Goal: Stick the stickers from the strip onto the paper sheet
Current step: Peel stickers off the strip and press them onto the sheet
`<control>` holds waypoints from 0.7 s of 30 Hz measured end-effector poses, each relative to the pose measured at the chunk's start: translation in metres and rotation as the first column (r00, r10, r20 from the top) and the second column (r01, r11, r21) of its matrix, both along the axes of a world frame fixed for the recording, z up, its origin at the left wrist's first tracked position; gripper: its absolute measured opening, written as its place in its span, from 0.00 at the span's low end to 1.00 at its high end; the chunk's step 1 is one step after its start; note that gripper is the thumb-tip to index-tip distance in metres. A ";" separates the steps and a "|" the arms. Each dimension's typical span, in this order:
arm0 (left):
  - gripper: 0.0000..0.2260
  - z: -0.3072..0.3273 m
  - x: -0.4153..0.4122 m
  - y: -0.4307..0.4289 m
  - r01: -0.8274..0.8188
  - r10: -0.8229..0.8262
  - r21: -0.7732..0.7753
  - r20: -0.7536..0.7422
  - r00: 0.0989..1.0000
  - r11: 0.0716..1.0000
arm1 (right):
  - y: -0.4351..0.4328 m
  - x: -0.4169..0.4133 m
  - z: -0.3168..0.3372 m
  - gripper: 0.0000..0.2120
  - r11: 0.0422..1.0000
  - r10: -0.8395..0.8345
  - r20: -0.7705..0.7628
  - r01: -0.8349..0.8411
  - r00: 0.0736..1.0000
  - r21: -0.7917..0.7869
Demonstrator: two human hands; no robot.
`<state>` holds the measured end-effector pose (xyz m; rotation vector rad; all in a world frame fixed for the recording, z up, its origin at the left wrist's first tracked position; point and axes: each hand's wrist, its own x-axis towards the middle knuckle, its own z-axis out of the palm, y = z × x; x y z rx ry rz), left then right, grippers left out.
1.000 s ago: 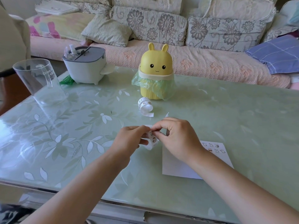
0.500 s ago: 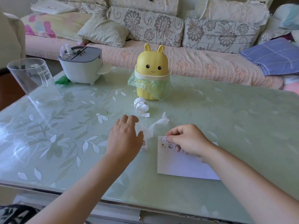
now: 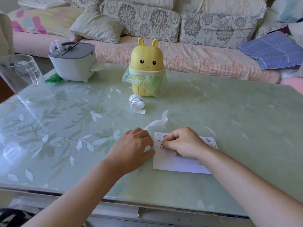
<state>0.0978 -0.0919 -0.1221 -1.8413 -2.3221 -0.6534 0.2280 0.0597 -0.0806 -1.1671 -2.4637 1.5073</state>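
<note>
At a green glass table, the hands that a second ago were joined in mid-air, peeling at the strip, have parted and come down. The left hand lies knuckles up just beside the sheet's left edge, fingers curled over the near end of the strip, whose bare backing trails away behind it towards the roll. The sheet lies flat in front of the person, with small stickers already at both of its far corners. The right hand, which half a second ago was at the sheet's top corner, now pinches a sticker between thumb and forefinger and sets it down lower on the left side. One more sticker appears to be going on. Much of the sheet is still bare, so the job looks well short of done.

The only legible writing is "Drink" on the clear cup at far left; a line beneath it is too faint to read. The stickers show cartoon figures, with no words that can be made out.
</note>
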 end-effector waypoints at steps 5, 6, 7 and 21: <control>0.09 -0.001 0.001 -0.001 0.021 -0.019 -0.021 0.078 0.997 1.000 | -0.002 -0.005 -0.004 0.02 1.000 0.017 0.021 -0.017 1.000 0.017; 0.09 -0.001 0.001 -0.001 0.026 -0.024 -0.019 0.087 0.996 0.999 | -0.002 -0.006 -0.005 0.02 1.000 0.014 0.026 -0.014 1.000 0.023; 0.08 -0.001 0.001 -0.001 0.030 -0.028 -0.017 0.091 0.995 0.999 | -0.002 -0.007 -0.006 0.01 1.000 0.009 0.029 -0.010 1.000 0.028; 0.10 -0.004 0.000 -0.003 0.032 -0.031 -0.014 0.082 0.996 0.999 | -0.010 -0.020 -0.010 0.05 0.972 -0.078 0.168 0.038 0.983 0.231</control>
